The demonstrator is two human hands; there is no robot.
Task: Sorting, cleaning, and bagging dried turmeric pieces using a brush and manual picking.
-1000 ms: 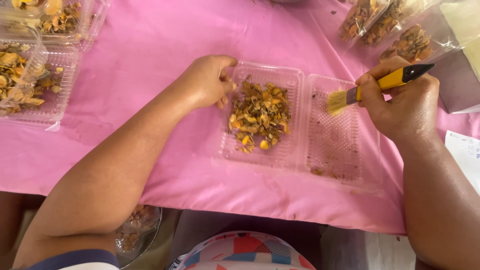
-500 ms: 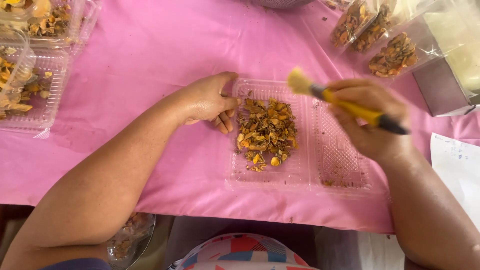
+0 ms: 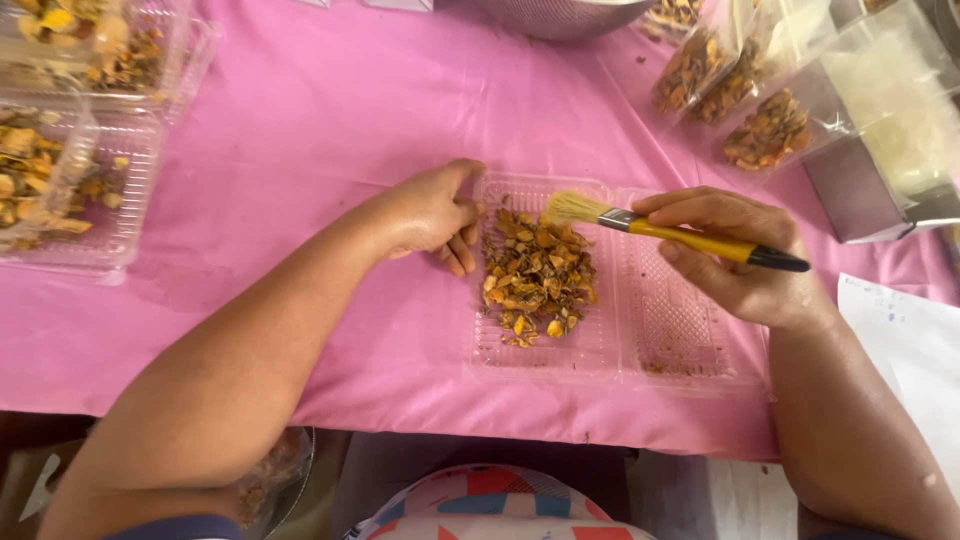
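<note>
Right hand (image 3: pixel 745 262) grips a yellow-handled brush (image 3: pixel 660 228), bristles over the dried pieces (image 3: pixel 535 272) heaped in the clamshell tray (image 3: pixel 520 355); left hand (image 3: pixel 432 212) steadies its edge, fingers curled. Lid half appears nearly swept, a few crumbs left

— Where can I pass on the worktop (image 3: pixel 300 150)?

— Across its middle, bare pink cloth reaches from the far edge to the near edge.

— What blocks me?

— Filled clear trays (image 3: pixel 70 190) crowd the far left corner. Bagged packs (image 3: pixel 740 90) and a metal box (image 3: pixel 880 150) fill the far right corner. The open clamshell (image 3: pixel 610 340) sits by the near edge.
</note>
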